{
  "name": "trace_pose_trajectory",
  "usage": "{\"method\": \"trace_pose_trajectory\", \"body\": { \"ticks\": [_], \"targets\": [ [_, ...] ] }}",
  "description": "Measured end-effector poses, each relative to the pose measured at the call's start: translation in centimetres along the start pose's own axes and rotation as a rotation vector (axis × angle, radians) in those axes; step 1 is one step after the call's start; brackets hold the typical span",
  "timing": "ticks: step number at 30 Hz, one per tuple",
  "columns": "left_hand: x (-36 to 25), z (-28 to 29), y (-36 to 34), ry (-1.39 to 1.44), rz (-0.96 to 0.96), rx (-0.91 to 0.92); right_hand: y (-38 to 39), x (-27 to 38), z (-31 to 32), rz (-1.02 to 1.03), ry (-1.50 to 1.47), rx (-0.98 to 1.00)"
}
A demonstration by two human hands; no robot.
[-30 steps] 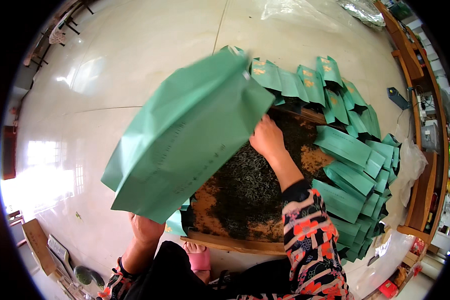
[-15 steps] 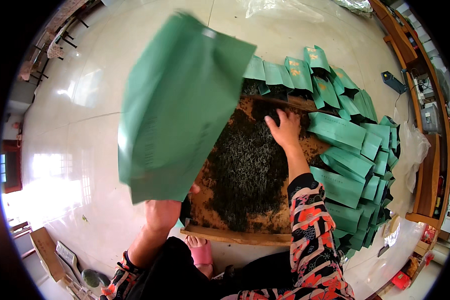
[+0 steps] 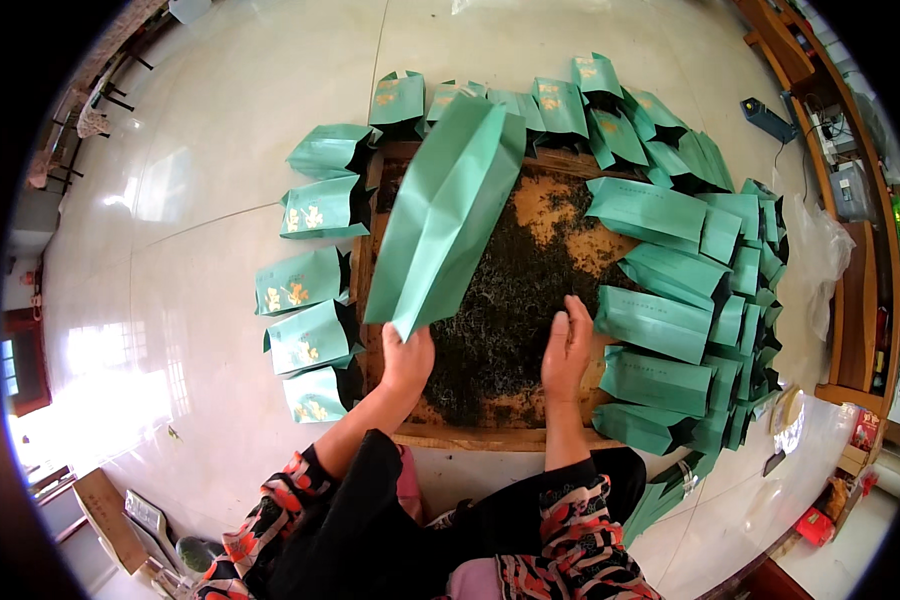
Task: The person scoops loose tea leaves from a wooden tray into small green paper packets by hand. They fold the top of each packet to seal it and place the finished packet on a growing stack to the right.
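A tall green paper bag (image 3: pixel 443 215) stands up from my left hand (image 3: pixel 407 364), which is closed on its lower end. The bag leans to the right, its creased side facing me. Beneath it lies a shallow wooden tray (image 3: pixel 480 438) spread with dark, dried, tea-like leaves (image 3: pixel 495 310). My right hand (image 3: pixel 567 352) hovers at the right part of the tray, fingers stretched out and nothing in them. The bag hides part of the tray's left side.
Similar green bags (image 3: pixel 315 277) lie along the tray's left side, more line its far edge (image 3: pixel 560 105), and several overlap at the right (image 3: pixel 655 312). A dark device with a cable (image 3: pixel 768 118) sits on the floor near wooden shelving (image 3: pixel 850 300). Clear plastic sheeting (image 3: pixel 832 275) lies beside it.
The bag in my left hand has swung down and right, turning its creased side toward me. My right hand has drawn back toward me from the tray's far part. The leaves now lie more spread out.
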State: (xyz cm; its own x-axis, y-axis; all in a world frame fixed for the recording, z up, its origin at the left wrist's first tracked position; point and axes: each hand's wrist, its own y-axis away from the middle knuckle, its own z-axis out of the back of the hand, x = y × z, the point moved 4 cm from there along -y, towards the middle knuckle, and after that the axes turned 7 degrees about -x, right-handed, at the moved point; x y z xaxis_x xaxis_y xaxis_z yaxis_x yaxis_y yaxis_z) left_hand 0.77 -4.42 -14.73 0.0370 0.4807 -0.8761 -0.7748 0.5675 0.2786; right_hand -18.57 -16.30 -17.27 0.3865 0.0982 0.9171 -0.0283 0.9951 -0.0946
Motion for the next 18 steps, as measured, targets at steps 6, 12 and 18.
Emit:
{"method": "trace_pose_trajectory", "body": {
  "ticks": [6,12,18],
  "targets": [
    [7.3,-3.4,-6.1,0.282,-0.342,-0.254,1.6,-4.2,-0.1,-0.046,0.063,-0.085],
    [5.1,-6.6,-5.7,0.157,-0.211,-0.091,0.6,-3.7,-3.8,-0.242,-0.291,0.040],
    [2.7,-8.1,-3.3,0.326,-0.184,0.021,1.2,-0.7,-7.7,-0.848,-0.743,0.219]
  ]
}}
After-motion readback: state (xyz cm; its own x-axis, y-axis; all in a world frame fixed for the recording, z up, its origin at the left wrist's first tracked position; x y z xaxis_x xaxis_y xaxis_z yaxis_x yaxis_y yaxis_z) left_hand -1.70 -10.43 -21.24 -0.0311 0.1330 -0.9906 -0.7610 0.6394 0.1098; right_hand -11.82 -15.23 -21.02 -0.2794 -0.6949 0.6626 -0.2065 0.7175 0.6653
